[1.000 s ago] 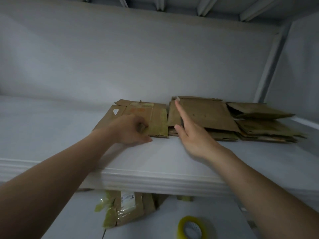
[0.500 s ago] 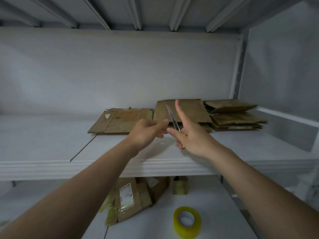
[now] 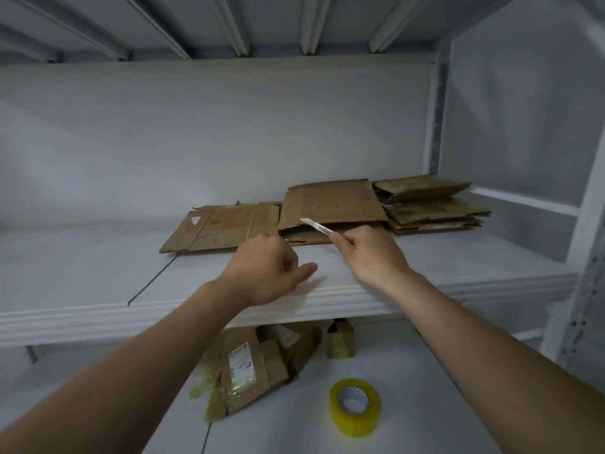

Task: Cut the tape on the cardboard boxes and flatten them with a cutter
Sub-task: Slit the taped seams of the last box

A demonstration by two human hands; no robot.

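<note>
Above the shelf edge (image 3: 98, 319), right hand (image 3: 373, 257) pinches cutter (image 3: 316, 226).

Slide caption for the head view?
Right hand holds the cutter near flattened cardboard on the shelf; left hand curled nearby.
</note>
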